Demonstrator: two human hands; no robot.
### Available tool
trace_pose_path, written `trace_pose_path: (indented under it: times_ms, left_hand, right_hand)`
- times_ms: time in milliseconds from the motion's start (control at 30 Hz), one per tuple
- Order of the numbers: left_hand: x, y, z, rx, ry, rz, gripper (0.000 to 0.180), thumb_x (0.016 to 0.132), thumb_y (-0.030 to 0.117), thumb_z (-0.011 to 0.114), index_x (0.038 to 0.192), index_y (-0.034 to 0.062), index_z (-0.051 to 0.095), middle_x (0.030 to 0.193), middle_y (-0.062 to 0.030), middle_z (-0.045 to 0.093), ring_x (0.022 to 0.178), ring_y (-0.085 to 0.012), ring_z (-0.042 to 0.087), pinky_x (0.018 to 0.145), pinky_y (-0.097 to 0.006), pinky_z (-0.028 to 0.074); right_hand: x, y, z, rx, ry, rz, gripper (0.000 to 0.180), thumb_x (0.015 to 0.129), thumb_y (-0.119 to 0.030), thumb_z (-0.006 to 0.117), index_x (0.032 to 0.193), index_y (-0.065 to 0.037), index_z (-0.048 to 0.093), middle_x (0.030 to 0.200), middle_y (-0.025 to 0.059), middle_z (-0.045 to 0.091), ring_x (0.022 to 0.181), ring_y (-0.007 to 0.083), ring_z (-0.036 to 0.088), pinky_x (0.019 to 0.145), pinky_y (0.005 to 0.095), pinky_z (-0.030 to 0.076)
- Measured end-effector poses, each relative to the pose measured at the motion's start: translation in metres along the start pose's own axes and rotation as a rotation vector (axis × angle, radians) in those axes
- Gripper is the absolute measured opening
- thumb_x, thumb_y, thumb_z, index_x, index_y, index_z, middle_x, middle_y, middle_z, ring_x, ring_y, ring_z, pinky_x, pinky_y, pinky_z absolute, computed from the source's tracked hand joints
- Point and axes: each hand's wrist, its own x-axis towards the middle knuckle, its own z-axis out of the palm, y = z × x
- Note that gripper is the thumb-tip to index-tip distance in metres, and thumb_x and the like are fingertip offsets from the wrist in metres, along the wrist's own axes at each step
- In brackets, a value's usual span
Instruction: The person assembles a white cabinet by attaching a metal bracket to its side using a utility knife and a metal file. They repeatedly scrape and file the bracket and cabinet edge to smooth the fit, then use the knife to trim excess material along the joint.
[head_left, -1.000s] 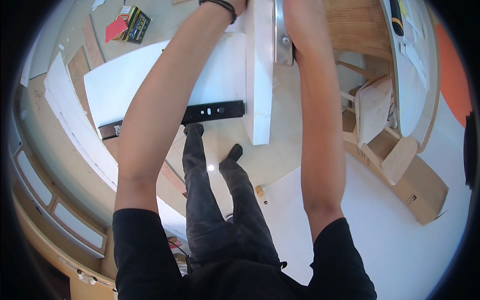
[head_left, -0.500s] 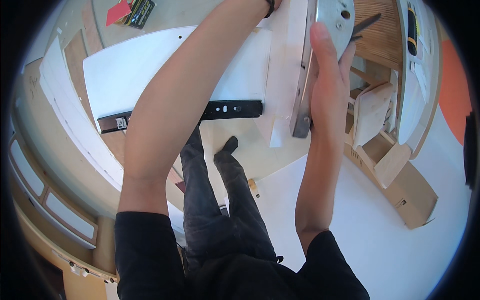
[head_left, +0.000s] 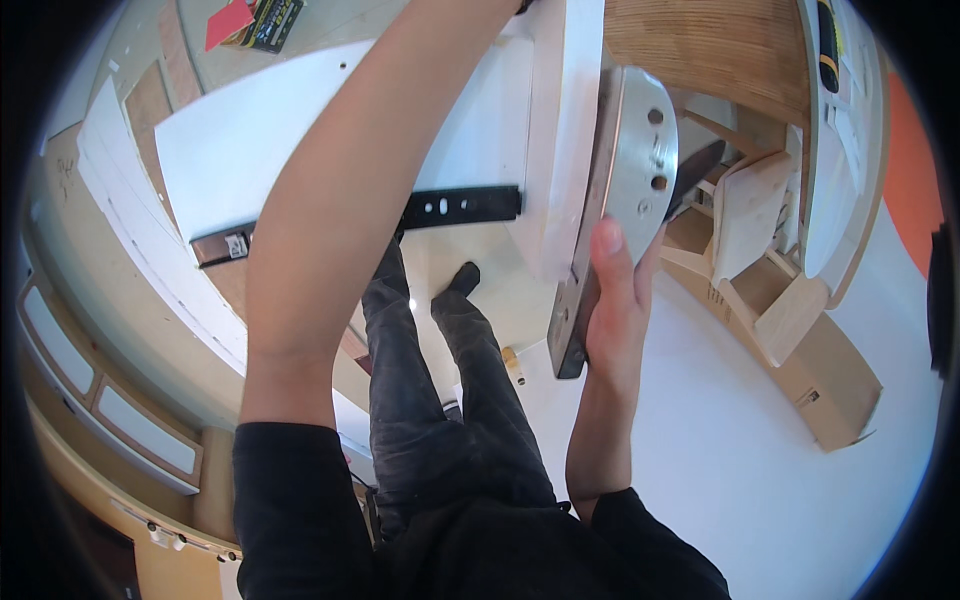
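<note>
My right hand point(head_left: 617, 300) grips a silver metal bracket point(head_left: 640, 150), its thumb pressed on the face. The bracket has a rounded plate with several holes, a long narrow rail and a dark arm sticking out to the right. It is held tilted, just right of an upright white board point(head_left: 568, 130) and apart from its lower end. My left forearm point(head_left: 340, 200) reaches across a white panel point(head_left: 230, 150) toward the top edge, where the left hand is out of the picture. A black drawer slide point(head_left: 470, 207) runs along the panel's near edge, partly hidden by that forearm.
Wooden chairs point(head_left: 750, 210) and a long cardboard box point(head_left: 840, 400) are at the right, below a wood-topped table point(head_left: 720, 45). A yellow-and-black tool point(head_left: 828, 50) lies on a white surface. A small black-and-yellow box point(head_left: 272, 25) sits at the upper left. Cabinets point(head_left: 140, 430) line the left.
My right hand has brought the bracket down and slightly left, away from the top edge, so its rounded plate now shows whole. My left arm has shifted slightly upward, taking the hand out of view.
</note>
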Motion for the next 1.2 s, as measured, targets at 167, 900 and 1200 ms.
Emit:
trace_pose_path:
  times_ms: [167, 900, 1200]
  left_hand:
    - [0.001, 0.001, -0.012, 0.041, -0.057, -0.045, 0.035, 0.098, 0.041, 0.037, 0.082, 0.0149, 0.054, 0.069, -0.0009, 0.053, 0.06, -0.0153, 0.053, 0.057, -0.032, 0.045]
    - [-0.001, 0.001, -0.013, 0.103, -0.091, -0.049, 0.039, 0.101, 0.039, 0.039, 0.07, 0.0165, 0.044, 0.06, 0.0006, 0.042, 0.051, -0.0135, 0.043, 0.048, -0.029, 0.035]
    - [0.013, -0.001, -0.009, 0.14, -0.008, 0.078, 0.03, 0.097, 0.036, 0.04, 0.078, 0.0158, 0.05, 0.062, -0.0002, 0.047, 0.053, -0.0164, 0.049, 0.05, -0.033, 0.04]
  right_hand:
    - [-0.019, 0.011, -0.019, 0.042, -0.085, 0.107, 0.079, 0.101, -0.035, 0.065, 0.154, -0.003, 0.016, 0.143, 0.0173, 0.042, 0.132, 0.0241, 0.043, 0.111, 0.0386, 0.037]
    - [0.005, 0.012, -0.015, 0.099, -0.065, 0.116, 0.077, 0.101, -0.036, 0.063, 0.155, -0.002, 0.02, 0.145, 0.0168, 0.043, 0.133, 0.0243, 0.043, 0.111, 0.0387, 0.037]
    - [-0.048, 0.026, -0.035, 0.133, -0.081, 0.269, 0.086, 0.1, -0.036, 0.065, 0.159, -0.003, 0.012, 0.147, 0.016, 0.042, 0.133, 0.0246, 0.044, 0.111, 0.0378, 0.037]
